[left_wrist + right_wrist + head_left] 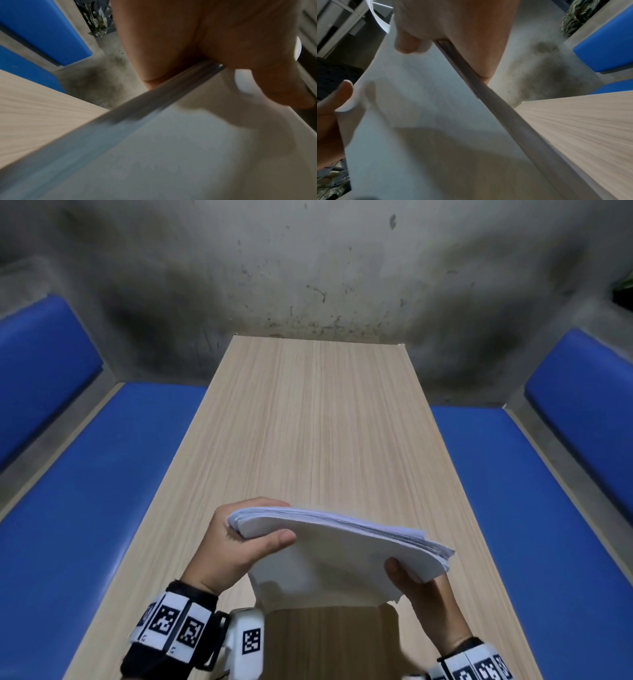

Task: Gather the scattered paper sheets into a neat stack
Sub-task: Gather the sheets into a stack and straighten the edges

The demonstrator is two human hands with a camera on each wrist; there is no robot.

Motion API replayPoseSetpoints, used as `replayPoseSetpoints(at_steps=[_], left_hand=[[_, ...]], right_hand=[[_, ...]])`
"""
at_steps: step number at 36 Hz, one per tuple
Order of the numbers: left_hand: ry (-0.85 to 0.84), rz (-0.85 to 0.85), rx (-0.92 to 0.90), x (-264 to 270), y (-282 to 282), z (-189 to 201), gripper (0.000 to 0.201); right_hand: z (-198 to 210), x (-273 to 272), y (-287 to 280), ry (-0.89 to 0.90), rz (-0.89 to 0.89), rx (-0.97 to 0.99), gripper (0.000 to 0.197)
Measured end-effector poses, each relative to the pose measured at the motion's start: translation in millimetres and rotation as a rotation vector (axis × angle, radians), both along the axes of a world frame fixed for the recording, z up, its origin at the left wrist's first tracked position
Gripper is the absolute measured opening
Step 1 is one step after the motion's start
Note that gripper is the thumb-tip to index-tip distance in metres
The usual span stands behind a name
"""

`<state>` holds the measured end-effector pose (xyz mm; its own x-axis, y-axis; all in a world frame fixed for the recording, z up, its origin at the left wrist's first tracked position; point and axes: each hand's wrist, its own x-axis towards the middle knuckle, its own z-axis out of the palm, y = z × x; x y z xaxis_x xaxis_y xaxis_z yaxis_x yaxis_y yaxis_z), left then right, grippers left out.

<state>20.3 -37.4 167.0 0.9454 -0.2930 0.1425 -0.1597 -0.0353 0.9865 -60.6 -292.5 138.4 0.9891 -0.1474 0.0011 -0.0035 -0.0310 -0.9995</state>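
Both hands are holding the paper stack [342,549] up off the table [318,419], near its front end, long edge up and tilted away from the camera. Left hand [236,546] is gripping the left end, thumb curled over the near face and fingers wrapped behind. Right hand [421,597] is gripping the lower right corner, thumb on the near face; the wrist views are showing fingers on the far face.

Step, as I'm reading it: squaring the bundle. To do it well: loosening both grips slightly so sheets can slide, tapping the bottom edge on the table, then turning it and tapping a short edge, then laying it flat. Gripping too hard is going to lock the offsets in.

Stack: white, plain, fairly thick. The top edge is bowing into an arc. At the right end the sheet edges are fanning out in visible steps, so it is not flush yet. The bottom edge is looking slightly ragged.

Further out, no loose sheets are showing on the table, so gathering is looking done. Blue benches [102,491] are running along both sides, with a grey wall [308,268] behind.
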Motion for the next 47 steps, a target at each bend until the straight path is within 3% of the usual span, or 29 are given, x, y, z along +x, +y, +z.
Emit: replayPoseSetpoints(at_steps=[4,8,11,15,20,25,31,34,35,37,39,41,44,47], left_hand=[[0.045,-0.023,-0.026,3,5,-6,0.032],[0.205,0.002,-0.099,5,12,-33,0.037],[0.303,0.030,-0.110,4,4,-51,0.037],[0.354,0.176,-0.166,5,-17,-54,0.013],[0.277,0.247,-0.247,-1,-22,-32,0.018],[0.108,0.208,-0.138,-17,-11,-20,0.029],[0.175,0.126,-0.110,-16,11,-29,0.035],[0.163,0.115,-0.102,-10,8,-22,0.051],[0.149,0.125,-0.107,-9,4,-20,0.044],[0.114,0.146,-0.135,-7,-5,-15,0.027],[0.080,0.188,-0.153,-8,-10,-9,0.027],[0.041,0.233,-0.159,-9,-13,-2,0.028],[-0.043,0.238,-0.145,-15,-15,11,0.025],[-0.072,0.184,-0.083,-19,-14,10,0.025]], right_hand=[[-6,3,-4,0.055,0.009,-0.067,0.042],[-9,3,-7,0.066,-0.028,-0.002,0.033],[-17,2,-1,0.105,-0.039,-0.004,0.062],[-29,10,10,0.098,-0.102,-0.136,0.044],[-22,9,12,0.012,-0.187,-0.128,0.046],[-8,-4,9,0.051,-0.112,-0.144,0.049],[-4,-6,0,0.086,0.015,-0.081,0.048],[-13,-1,4,0.138,-0.009,-0.106,0.030],[-15,1,6,0.160,-0.032,-0.115,0.022],[-23,2,6,0.194,-0.078,-0.105,0.036],[-15,1,9,0.184,-0.116,-0.112,0.036],[5,-1,12,0.115,-0.132,-0.141,0.019],[20,-7,12,0.007,-0.151,-0.190,0.039],[15,-6,12,-0.005,-0.183,-0.223,0.042]])
